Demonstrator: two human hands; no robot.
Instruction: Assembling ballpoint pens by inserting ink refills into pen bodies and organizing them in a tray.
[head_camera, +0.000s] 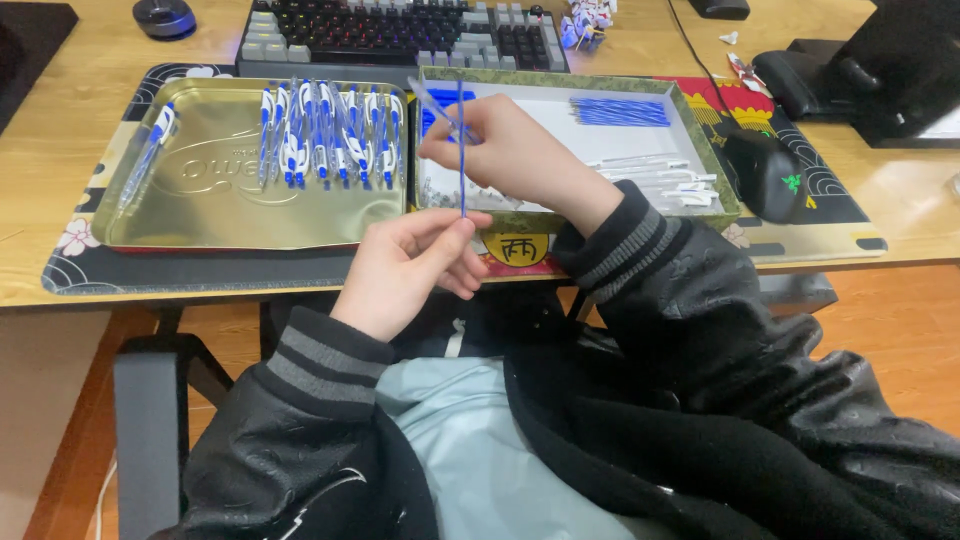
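Blue pen refill (461, 150) pinched upright between both hands: left hand (415, 265) grips its bottom, right hand (500, 150) its top with a clear barrel (440, 112).

A single head-worn camera looks steeply down and forward from the seated person's eye level, close over the lap. The worktop (60, 270) edge crosses mid-frame, and the keyboard (400, 35) lies far at 12 o'clock.

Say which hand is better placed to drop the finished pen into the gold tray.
Probably the left hand: it pinches the blue refill's lower end and sits nearer the gold tray than the right hand.
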